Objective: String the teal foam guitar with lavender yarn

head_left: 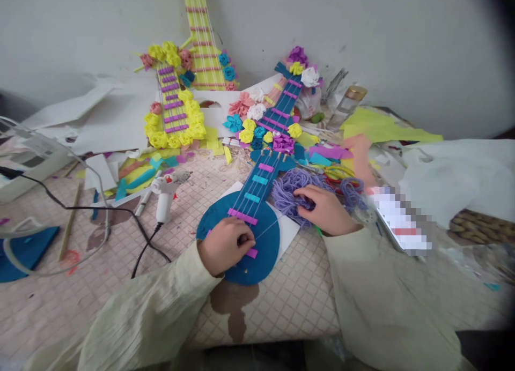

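Note:
A blue foam guitar (pixel 257 199) lies on the table, its neck pointing up to the right, with pink and teal bars, white strings and paper flowers. My left hand (pixel 225 245) rests on the round blue body, fingers curled and pinching a white string by a pink bar. My right hand (pixel 325 207) presses into a bundle of lilac yarn (pixel 287 191) just right of the guitar. Both arms wear pale cream sleeves.
A white glue gun (pixel 164 194) with a black cord lies to the left. Two yellow decorated guitars (pixel 175 108) lean on the wall behind. Scissors with yellow handles (pixel 338 172), foam scraps, a glass jar (pixel 348 103) and white sheets crowd the back.

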Motion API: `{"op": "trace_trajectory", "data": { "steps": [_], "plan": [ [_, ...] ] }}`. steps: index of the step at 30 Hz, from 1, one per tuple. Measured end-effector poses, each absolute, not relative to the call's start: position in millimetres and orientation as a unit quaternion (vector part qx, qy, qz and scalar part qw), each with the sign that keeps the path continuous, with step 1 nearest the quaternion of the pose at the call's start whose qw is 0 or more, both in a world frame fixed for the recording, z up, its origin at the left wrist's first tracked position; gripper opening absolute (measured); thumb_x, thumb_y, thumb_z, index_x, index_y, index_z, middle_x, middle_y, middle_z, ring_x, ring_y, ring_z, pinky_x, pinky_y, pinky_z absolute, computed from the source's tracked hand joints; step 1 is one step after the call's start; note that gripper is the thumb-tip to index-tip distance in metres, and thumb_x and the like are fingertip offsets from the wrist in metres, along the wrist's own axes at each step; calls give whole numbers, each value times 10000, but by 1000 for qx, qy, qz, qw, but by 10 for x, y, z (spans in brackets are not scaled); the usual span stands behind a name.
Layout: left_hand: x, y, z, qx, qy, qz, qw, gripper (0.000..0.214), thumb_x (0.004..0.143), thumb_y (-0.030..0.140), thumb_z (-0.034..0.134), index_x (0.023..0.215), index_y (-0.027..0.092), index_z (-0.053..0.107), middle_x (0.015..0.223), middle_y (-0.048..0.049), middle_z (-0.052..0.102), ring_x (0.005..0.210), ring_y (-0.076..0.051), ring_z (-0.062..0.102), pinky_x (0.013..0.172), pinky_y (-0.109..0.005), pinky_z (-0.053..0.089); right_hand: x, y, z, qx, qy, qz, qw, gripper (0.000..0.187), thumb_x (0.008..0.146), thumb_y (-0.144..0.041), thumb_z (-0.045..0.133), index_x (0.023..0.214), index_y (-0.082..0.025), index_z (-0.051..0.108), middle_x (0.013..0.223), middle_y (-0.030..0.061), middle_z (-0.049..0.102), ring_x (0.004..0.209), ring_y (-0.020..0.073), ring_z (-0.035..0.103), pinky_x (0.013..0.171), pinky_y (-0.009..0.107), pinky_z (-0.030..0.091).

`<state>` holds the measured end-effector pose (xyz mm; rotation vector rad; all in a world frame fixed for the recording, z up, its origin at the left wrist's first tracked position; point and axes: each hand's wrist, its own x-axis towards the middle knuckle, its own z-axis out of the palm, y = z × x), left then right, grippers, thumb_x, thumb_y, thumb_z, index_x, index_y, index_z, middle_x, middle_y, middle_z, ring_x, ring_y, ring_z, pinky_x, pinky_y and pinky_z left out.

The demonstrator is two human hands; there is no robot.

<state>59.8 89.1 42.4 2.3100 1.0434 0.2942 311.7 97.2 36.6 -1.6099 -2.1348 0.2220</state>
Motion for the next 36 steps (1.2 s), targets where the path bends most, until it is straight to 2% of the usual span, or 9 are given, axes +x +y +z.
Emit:
{"op": "trace_trajectory", "data": {
  "steps": [11,17,20,24,31,36],
  "plan": [
    [603,846,454,845,385,187,321,60,742,195,608,710,172,653,697,-6,640,679,-121,559,660,-237,443,3158,1028,284,-587,-772,90,228,244,676,-158,561,913,-177,619,886,40,621,790,180,579,724,306,452],
    [517,860,634,823,390,277,306,121,791,229,557,777,170,662,803,-28,673,739,-129,584,722,-253,465,3153,1049,252,-577,-778,91,231,245,676,-171,569,916,-171,621,887,47,622,795,179,581,727,303,453],
    [396,771,771,834,377,292,277,178,838,204,487,897,185,654,852,-27,663,799,-129,584,750,-257,463,3152,1050,234,-572,-781,90,233,251,680,-173,567,925,-172,620,902,49,625,798,175,586,742,303,458],
    [235,400,746,853,379,310,180,211,835,153,475,985,173,621,879,-49,633,816,-148,561,745,-302,463,3157,1055,205,-565,-785,90,239,250,687,-192,565,931,-178,618,912,50,630,797,176,591,744,305,466],
    [201,-264,276,868,433,228,89,247,835,190,476,1059,193,581,891,-54,627,815,-199,550,695,-361,475,3175,1058,208,-556,-793,80,236,237,694,-222,564,919,-177,620,896,53,630,786,187,591,729,319,471],
    [293,-299,207,875,454,155,66,440,851,144,386,1292,156,375,838,-64,612,753,-202,542,646,-361,486,3175,1049,213,-555,-795,78,234,247,693,-231,569,927,-171,619,879,51,628,771,186,587,711,314,471]
  ]
}}
